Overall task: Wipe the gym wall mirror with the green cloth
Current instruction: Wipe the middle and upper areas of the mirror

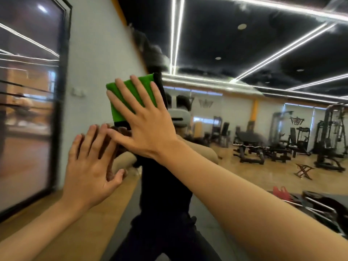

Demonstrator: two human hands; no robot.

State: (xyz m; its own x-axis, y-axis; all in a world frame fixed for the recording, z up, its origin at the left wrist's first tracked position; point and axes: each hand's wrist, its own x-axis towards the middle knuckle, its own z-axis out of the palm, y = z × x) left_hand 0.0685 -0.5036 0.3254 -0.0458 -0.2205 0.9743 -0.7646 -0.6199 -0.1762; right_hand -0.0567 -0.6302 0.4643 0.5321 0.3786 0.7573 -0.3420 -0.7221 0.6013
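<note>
1. Far left, a dark-framed glass panel (32, 110) stands in the side wall, apart from my work.
2. My left hand (90, 166) lies flat on the mirror (207, 53), fingers straight and spread, holding nothing. I judge it is bracing me.
3. The green cloth (119, 113) sits just above and right of that hand, folded into a pad and pinned flat against the glass.
4. My right hand (148, 129) covers the cloth with straight, splayed fingers. It presses the cloth and does not clutch it.
5. The cloth looks soft, light and limp, so I judge it will bunch or slide out unless my palm and fingers stay spread across its middle.
6. The glass is hard, smooth and breakable, so I would use even pressure and never a shove.
7. To the right, the mirror reflects weight machines (329, 136) on a wooden floor.
</note>
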